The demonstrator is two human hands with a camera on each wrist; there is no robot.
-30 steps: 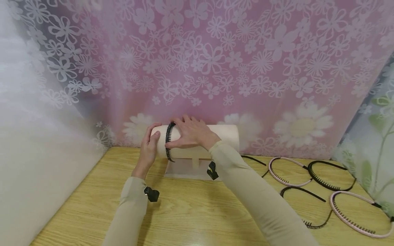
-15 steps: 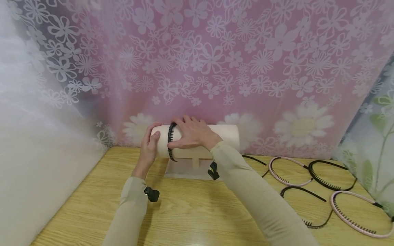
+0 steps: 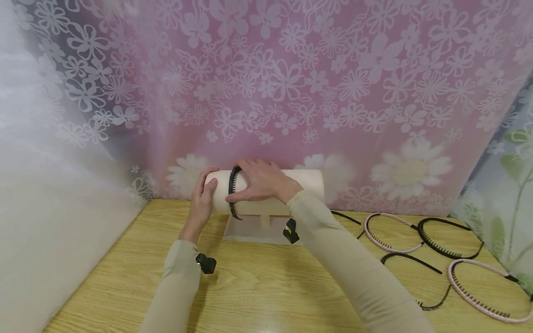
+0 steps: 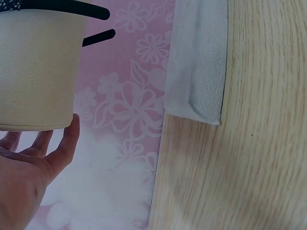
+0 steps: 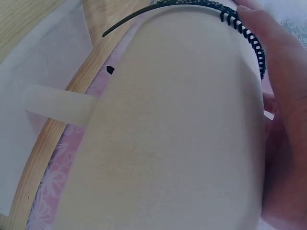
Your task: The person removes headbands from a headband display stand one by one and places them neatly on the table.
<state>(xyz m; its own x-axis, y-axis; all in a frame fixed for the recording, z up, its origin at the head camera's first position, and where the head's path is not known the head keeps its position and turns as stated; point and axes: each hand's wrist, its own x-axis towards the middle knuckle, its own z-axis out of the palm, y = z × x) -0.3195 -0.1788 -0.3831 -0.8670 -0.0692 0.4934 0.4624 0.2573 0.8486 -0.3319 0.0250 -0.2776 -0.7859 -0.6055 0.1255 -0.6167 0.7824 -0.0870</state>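
A cream padded roll (image 3: 306, 182) lies sideways on a post above a pale flat base (image 3: 245, 231), forming a headband display stand. My left hand (image 3: 201, 203) grips the roll's left end, thumb in front and fingers around the end. Over the left part of the roll sits a black glittery toothed headband (image 3: 232, 189), its loose tips hanging below the roll in the left wrist view. My right hand (image 3: 266, 180) arches over the roll and holds the headband, with the thumb (image 5: 249, 14) on its front. The other right fingertips are largely hidden behind the roll.
On the wooden table (image 3: 250, 286) to the right lie several headbands: pink ones (image 3: 479, 303) and black ones (image 3: 435, 249). One black headband (image 3: 347, 216) is partly hidden by the right sleeve. A pink floral curtain (image 3: 270, 92) hangs close behind the stand.
The headband has shifted slightly to the right along the roll, with my right hand moving along. The right fingers now lie a little lower over the top. My left hand stays in place.
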